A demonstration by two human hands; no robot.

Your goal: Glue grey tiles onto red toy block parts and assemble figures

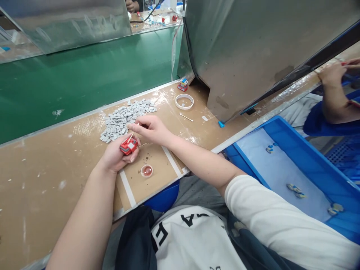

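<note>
My left hand (116, 153) is wrapped round a small red and grey toy piece (129, 146), held above the cardboard-covered table (70, 165). My right hand (149, 129) pinches a thin swab-like stick (131, 137), whose lower end meets the top of the red piece. Behind both hands lies a spread-out pile of small grey rectangular pieces (120, 120). A small round cup with reddish contents (146, 171) stands nearer the table's front edge.
A white ring (184, 101), a cotton swab (186, 117) and a red, blue and yellow toy (183, 84) lie at the back right. A metal housing (247, 48) overhangs there. Right of the table is a blue bin (303, 146) holding several small pieces. Another person's arm (334, 93) shows far right.
</note>
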